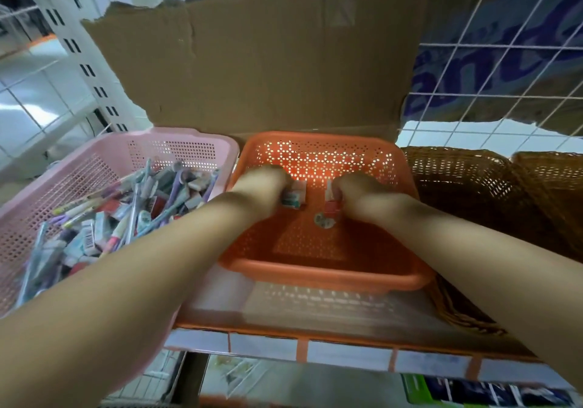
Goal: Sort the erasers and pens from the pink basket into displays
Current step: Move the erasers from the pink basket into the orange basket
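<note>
left hand point(266, 186) pinches a teal-and-white eraser point(295, 198), right hand point(359, 196) grips a red eraser point(332, 207), both inside the orange basket point(315, 276); i judge sorting barely begun, as the pink basket point(176, 150) alongside is heaped with pens point(135, 205) and erasers point(86, 237).

Four baskets in row on shelf point(315, 313).
Left basket point(189, 134): heap of pens and erasers point(126, 212) inside.
Middle basket point(315, 276): just beside left basket, on its right.
Right basket point(457, 180): next to middle basket. Last basket point(549, 180) further right.
Cardboard sheet point(268, 70) stands behind left and middle baskets.
Wire grid point(504, 60) behind right and last baskets.
Both hands inside middle basket, near back wall.
Left hand point(262, 189) holds eraser pack point(295, 197).
Right hand point(362, 196) holds small eraser point(331, 207).
Little piece point(323, 220) on basket floor, just in front of small eraser.
</note>
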